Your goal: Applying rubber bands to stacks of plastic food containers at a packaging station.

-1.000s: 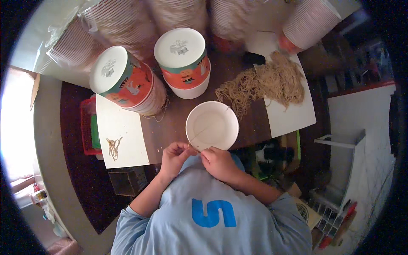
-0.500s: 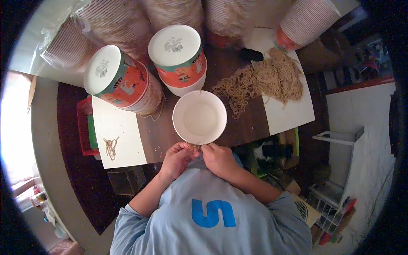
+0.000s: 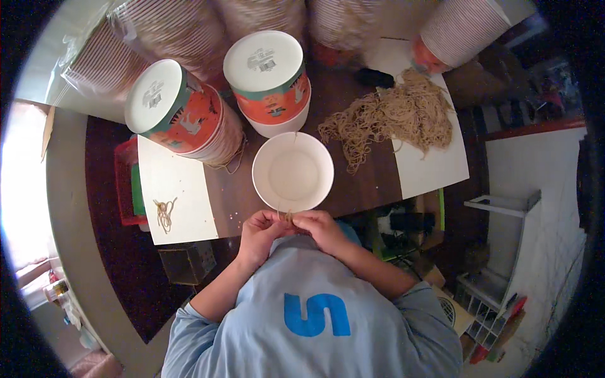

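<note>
A white paper bucket (image 3: 293, 171) stands at the table's near edge with its open mouth facing up. Just at its near rim, my left hand (image 3: 261, 234) and my right hand (image 3: 319, 230) meet, fingers pinched on a thin tan string (image 3: 288, 216). The string runs at the bucket's rim; whether it passes through the wall I cannot tell. A short bit of string also shows at the far rim. My fingertips hide part of the string between them.
Two upside-down stacks of orange-and-green printed buckets (image 3: 189, 123) (image 3: 274, 104) stand behind on the left. A tangled heap of tan strings (image 3: 403, 116) lies at the right, beside a black object (image 3: 374, 78). Loose string pieces (image 3: 165, 214) lie on the left white board. Wrapped bucket stacks (image 3: 170, 31) line the back.
The bucket sits slightly further left and up in the picture, and both hands have shifted slightly left with it. My fingers have changed position a little on the string.
</note>
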### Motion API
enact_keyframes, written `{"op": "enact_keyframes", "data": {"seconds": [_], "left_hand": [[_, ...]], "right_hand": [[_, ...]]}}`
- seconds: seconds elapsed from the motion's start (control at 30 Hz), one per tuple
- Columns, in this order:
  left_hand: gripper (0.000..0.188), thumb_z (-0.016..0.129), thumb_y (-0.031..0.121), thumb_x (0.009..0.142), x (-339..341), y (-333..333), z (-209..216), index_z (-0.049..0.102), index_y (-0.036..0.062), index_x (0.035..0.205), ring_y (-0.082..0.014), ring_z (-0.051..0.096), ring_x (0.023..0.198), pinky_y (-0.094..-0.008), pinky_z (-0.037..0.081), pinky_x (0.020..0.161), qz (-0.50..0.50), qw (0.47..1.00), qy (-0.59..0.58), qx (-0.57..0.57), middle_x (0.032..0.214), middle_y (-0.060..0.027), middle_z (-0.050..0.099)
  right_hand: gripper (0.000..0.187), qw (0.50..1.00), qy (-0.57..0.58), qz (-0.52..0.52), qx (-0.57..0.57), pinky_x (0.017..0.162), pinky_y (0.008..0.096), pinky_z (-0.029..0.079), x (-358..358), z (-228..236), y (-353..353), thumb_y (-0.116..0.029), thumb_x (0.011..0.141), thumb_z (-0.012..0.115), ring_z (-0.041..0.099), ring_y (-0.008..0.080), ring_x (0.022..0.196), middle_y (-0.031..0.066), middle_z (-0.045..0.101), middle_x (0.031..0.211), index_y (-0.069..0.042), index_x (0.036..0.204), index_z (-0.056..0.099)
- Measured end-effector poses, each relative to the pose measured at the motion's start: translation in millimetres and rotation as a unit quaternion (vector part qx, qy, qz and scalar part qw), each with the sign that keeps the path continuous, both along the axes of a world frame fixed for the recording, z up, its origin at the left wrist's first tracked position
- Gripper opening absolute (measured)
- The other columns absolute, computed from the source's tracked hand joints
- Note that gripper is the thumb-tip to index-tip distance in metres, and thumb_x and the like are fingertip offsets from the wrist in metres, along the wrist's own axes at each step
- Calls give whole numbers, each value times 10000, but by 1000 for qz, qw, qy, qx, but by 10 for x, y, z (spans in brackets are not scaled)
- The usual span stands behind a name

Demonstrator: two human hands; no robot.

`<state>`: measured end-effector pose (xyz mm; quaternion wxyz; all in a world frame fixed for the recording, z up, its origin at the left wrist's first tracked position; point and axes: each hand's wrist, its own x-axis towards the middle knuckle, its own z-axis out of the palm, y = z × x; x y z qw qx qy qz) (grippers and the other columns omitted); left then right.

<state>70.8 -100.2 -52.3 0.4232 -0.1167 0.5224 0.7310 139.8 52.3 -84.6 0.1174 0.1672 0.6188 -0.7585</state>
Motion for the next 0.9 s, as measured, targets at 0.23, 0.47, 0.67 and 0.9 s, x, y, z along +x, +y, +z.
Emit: {"op": "enact_keyframes", "data": {"seconds": [0.23,0.47,0.67,0.9], "left_hand": [[58,592,-16,826,36,-9,-70,560,-26,874,-146,624,736,-260,520,702,-36,989,130,-55,827,-90,635],[70,602,3,821,87,-1,-119,579,-17,884,-109,610,734,-240,501,697,-47,965,230,-120,816,-63,638],[63,622,20,805,68,-16,-101,600,-11,855,-96,599,733,-236,489,688,-76,932,303,-182,792,-53,642],[110,635,3,780,40,-9,-108,613,1,887,-135,607,759,-258,499,692,-75,897,389,-195,823,-81,623]], "right_hand": [[259,956,-112,-57,-265,809,282,475,-46,2,-34,-163,878,539,600,157,866,89,634,979,18,1049,611],[243,946,-129,-106,-279,782,252,451,-71,59,-75,-211,854,579,587,118,838,43,650,913,-14,979,648],[222,955,-118,-99,-253,797,261,452,-52,-35,-66,-172,850,586,586,132,886,53,643,987,-31,1011,645],[207,949,-124,-107,-271,806,264,451,-56,-79,-66,-157,853,579,585,136,905,60,646,976,-28,999,647]]}}
